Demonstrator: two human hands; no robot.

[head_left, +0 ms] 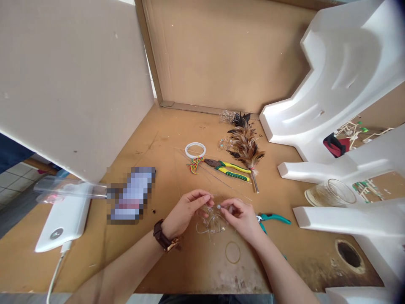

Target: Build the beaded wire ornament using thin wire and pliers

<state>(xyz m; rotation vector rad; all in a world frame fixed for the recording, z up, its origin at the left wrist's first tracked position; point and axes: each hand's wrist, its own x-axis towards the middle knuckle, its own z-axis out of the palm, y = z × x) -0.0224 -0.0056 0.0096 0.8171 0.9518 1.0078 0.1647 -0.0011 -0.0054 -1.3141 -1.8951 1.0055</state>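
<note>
In the middle of the table my left hand, with a dark watch at the wrist, pinches part of a thin silvery wire piece with small beads. Close to its right, my right hand is closed, finger and thumb together at a small pale bead. The loops of wire hang below and between both hands. Teal-handled pliers lie partly hidden beside my right hand. Nearest my body is a thin yellowish ring, apart from the hands.
Beyond the hands lie yellow-green pliers, a white tape roll, coloured ties and a feather duster. A phone and white power bank are left. White foam pieces and a glass stand right.
</note>
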